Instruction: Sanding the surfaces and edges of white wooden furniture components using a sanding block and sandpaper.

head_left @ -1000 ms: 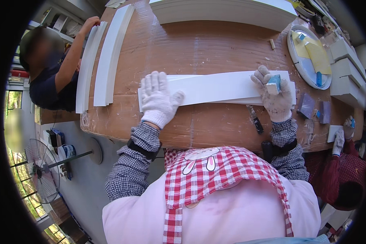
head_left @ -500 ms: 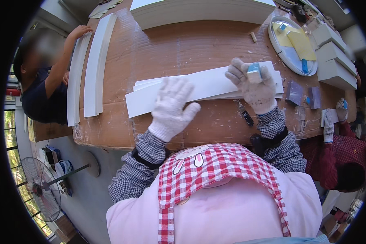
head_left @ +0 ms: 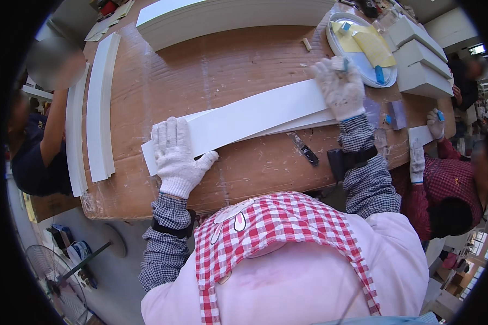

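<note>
A long white board strip (head_left: 255, 115) lies slantwise over a few similar strips on the cardboard-covered table (head_left: 255, 173). My left hand (head_left: 174, 157), in a white knitted glove, rests flat on the strips' left end, fingers stretched and thumb out to the side. At the right end is my gloved right hand (head_left: 342, 93), its fingers bent round a small white block with blue on it (head_left: 339, 64). That hand covers the strip's right tip; whether the block touches the strip is hidden.
A black-handled cutter (head_left: 305, 149) lies just in front of the strips. Behind stands a tall white board stack (head_left: 233, 24); more strips (head_left: 100, 108) lie left, by a co-worker's arm (head_left: 54, 127). At right are a round tray (head_left: 335, 43) with yellow sheets, a purple block (head_left: 397, 115) and a gloved co-worker (head_left: 444, 189).
My left hand has slid left to the strips' end. My right hand has turned from palm up to over the strip's right end, still with the block. The view has shifted.
</note>
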### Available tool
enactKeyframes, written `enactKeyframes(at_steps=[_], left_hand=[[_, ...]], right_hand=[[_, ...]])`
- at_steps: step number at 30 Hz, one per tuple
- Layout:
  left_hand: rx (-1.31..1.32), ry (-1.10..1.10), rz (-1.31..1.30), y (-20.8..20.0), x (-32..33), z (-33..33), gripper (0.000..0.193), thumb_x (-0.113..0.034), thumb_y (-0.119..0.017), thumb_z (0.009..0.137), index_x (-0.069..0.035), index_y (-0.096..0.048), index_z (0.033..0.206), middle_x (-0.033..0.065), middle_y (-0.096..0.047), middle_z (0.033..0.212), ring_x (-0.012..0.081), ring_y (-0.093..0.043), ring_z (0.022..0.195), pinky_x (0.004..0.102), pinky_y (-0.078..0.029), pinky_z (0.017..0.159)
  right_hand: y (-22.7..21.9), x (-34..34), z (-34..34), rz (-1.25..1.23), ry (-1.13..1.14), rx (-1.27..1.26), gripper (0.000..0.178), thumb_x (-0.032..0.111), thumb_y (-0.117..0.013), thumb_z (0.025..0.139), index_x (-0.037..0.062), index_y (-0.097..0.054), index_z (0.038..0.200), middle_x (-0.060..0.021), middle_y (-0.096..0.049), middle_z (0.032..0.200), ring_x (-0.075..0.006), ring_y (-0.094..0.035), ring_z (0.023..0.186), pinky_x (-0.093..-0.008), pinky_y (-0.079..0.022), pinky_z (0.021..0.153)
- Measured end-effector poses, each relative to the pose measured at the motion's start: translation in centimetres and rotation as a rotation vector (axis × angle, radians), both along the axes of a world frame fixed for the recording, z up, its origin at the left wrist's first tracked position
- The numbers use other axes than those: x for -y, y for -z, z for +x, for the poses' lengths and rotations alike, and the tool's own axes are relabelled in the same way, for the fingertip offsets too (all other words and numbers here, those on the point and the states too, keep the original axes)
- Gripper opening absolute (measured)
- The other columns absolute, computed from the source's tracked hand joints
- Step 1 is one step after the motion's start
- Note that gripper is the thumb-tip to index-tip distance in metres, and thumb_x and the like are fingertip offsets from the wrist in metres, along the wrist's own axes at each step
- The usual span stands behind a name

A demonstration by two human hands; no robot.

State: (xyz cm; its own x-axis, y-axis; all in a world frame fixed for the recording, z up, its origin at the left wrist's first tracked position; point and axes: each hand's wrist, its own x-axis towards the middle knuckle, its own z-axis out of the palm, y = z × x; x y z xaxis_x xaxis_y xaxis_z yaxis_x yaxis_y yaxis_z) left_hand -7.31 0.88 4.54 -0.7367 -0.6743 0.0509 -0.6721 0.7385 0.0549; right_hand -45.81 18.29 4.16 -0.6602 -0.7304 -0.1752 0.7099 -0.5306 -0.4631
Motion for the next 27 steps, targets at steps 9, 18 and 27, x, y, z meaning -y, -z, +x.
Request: enactKeyframes(at_steps=[9, 18, 27], left_hand=[[-0.042, 0.031, 0.016, 0.2, 0.7, -0.1, 0.104, -0.051, -0.08, 0.073, -0.003, -0.034, 0.154, 0.0216, -0.03, 0.16, 0.0403, -0.02, 0.151, 0.0495, -0.013, 0.125], [-0.06, 0.117, 0.008, 0.4, 3.6, 1.5, 0.099, -0.049, -0.082, 0.07, -0.004, -0.043, 0.15, 0.0201, -0.037, 0.157, 0.0411, -0.023, 0.15, 0.049, -0.018, 0.125], [-0.132, 0.183, -0.065, 1.4, 1.5, 0.1, 0.092, -0.051, -0.074, 0.083, -0.004, -0.038, 0.152, 0.0217, -0.031, 0.16, 0.041, -0.021, 0.151, 0.0517, -0.014, 0.125]], right_hand=[[-3.2, -2.5, 4.5, -0.065, -0.018, -0.167, 0.046, 0.042, -0.047, 0.105, -0.0006, -0.061, 0.119, -0.0186, -0.066, 0.119, -0.0323, -0.063, 0.116, -0.0509, -0.047, 0.11], [-0.4, 3.0, 11.6, 0.059, -0.403, -0.13, 0.048, 0.042, -0.051, 0.105, -0.0011, -0.062, 0.122, -0.0172, -0.065, 0.123, -0.0309, -0.061, 0.118, -0.0481, -0.046, 0.11], [0.7, -5.4, 0.1, 0.112, 0.137, -0.277, 0.041, 0.035, -0.049, 0.105, -0.0012, -0.06, 0.12, -0.0181, -0.065, 0.123, -0.0339, -0.062, 0.115, -0.053, -0.044, 0.111]])
